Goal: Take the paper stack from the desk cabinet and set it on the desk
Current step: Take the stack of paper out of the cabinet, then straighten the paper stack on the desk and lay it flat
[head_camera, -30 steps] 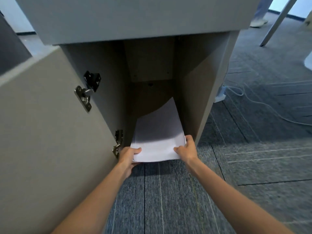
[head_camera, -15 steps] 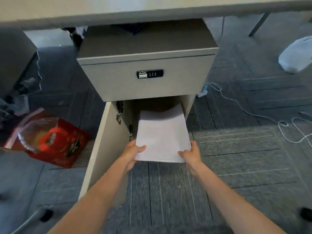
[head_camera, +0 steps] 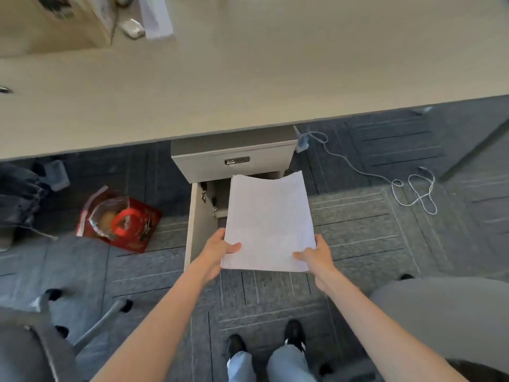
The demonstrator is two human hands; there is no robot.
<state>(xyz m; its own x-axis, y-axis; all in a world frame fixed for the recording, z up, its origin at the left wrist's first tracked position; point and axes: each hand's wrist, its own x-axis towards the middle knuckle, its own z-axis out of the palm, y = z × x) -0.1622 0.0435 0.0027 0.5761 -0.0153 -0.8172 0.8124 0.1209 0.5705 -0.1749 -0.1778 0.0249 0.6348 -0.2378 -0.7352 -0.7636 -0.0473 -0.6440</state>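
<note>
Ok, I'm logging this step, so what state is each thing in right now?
paper stack: lifted, out of the cabinet
left hand: gripping the stack's left edge
right hand: gripping its right edge
cabinet door: open
drawer: shut
desk: stack not on it

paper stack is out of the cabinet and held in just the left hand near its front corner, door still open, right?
Not quite: the head view shows both hands holding the paper stack, the left hand and the right hand at its near corners. It is out of the cabinet, whose door is open.
</note>
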